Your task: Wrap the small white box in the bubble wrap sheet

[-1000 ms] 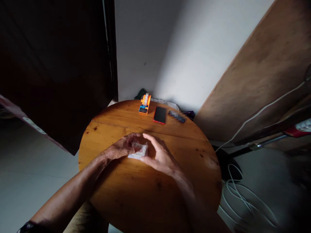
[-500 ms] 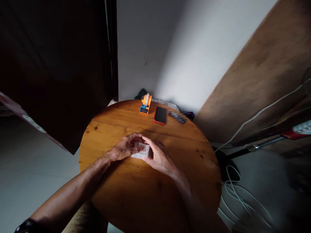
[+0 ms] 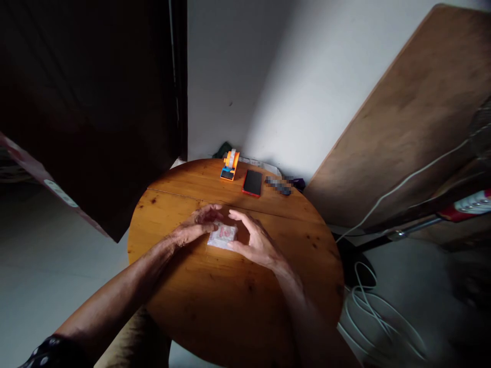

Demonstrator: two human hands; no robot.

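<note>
A small white packet (image 3: pixel 224 233) with red print, seemingly in clear plastic or bubble wrap, rests on the round wooden table (image 3: pixel 230 306). On its left is my left hand (image 3: pixel 195 226), fingers curved and apart, its thumb at the packet's upper left corner. My right hand (image 3: pixel 258 241) curves around the other side with thumb and fingers spread; the thumb tip is at the packet's lower right edge. Neither hand closes on the packet, and light contact cannot be made out for certain.
Toward the back of the table stand an orange and blue tape dispenser (image 3: pixel 229 166), a phone in a red case (image 3: pixel 252 183) and a pixelated dark object (image 3: pixel 279 185). A white wall rises behind. White cable (image 3: pixel 368 296) lies coiled on the floor at right.
Both hands have loosened and spread apart from the packet, uncovering more of its printed top. The packet stays in about the same place on the table.
</note>
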